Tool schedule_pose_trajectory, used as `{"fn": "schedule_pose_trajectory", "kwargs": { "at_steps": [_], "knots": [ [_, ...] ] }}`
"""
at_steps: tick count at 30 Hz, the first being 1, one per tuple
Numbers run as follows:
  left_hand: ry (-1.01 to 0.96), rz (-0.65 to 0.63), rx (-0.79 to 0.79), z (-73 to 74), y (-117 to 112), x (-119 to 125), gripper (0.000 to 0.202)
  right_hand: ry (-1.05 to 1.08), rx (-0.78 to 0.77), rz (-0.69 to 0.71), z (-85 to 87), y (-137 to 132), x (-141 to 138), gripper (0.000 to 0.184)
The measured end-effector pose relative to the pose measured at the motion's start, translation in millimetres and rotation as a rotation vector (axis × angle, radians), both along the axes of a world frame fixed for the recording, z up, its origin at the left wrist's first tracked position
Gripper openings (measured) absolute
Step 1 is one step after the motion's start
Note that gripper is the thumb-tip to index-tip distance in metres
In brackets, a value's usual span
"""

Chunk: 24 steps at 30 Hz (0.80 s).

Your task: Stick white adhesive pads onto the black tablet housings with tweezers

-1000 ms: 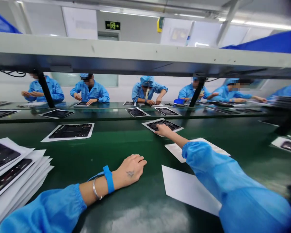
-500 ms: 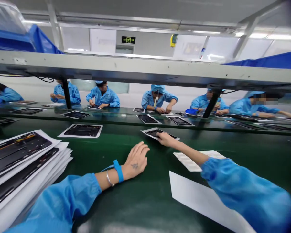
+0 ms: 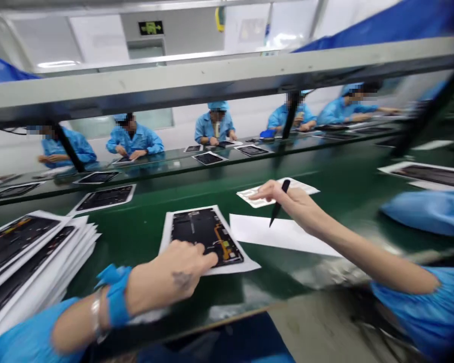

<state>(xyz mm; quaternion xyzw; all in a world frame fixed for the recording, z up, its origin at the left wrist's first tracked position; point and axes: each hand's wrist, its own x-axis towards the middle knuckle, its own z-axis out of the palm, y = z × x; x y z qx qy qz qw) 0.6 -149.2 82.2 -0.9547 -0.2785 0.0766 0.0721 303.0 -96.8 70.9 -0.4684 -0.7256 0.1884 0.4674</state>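
Tablet housing (image 3: 199,228) looks light, stiff, fragile; lift by edges. Left hand (image 3: 170,275) covers one corner, grip unclear; right hand (image 3: 297,203) clasps black pen-like tool (image 3: 277,209).

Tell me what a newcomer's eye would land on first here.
Probably the dark panel with its orange strip, lying on white paper mid-bench, with the left hand at its near edge. Next, likely the black tool in the right hand, to the panel's right. Then the stack of papers and panels at the far left.
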Motion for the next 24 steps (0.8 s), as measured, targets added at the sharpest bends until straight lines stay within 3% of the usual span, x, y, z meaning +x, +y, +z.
{"fn": "schedule_pose_trajectory", "kwargs": {
  "at_steps": [3,6,10,12,14,16,19,21,24],
  "knots": [
    [-0.039,-0.043,-0.062,-11.2,-26.8,-4.6,0.035,0.13,-0.071,-0.243,-1.1,-20.7,41.8,0.069],
    [-0.073,-0.142,-0.166,-21.3,-25.8,-6.7,0.032,0.277,-0.175,-0.345,-16.4,-35.5,86.8,0.07],
    [-0.067,-0.264,-0.355,-3.2,15.6,21.4,0.004,0.438,-0.357,-0.324,-41.3,-50.4,132.1,0.06],
    [-0.061,-0.31,-0.336,6.6,45.4,55.6,0.019,0.46,-0.38,-0.349,-51.1,-54.9,144.1,0.056],
    [-0.094,-0.328,-0.223,4.8,72.3,99.4,0.018,0.447,-0.351,-0.4,-58.6,-58.4,151.5,0.052],
    [-0.132,-0.397,-0.093,-11.2,90.8,145.5,0.016,0.411,-0.326,-0.446,-63.8,-62.5,157.3,0.051],
    [-0.238,-0.607,-0.077,-51.8,100.9,204.3,0.035,0.368,-0.391,-0.45,-67.5,-71.6,165.7,0.053],
    [-0.305,-0.707,-0.115,-78.7,99.4,230.9,0.047,0.362,-0.466,-0.418,-68.0,-78.3,170.8,0.054],
    [-0.363,-0.707,-0.211,-104.9,93.4,250.8,0.053,0.32,-0.542,-0.378,-67.0,-85.4,176.5,0.052]
  ]
}}
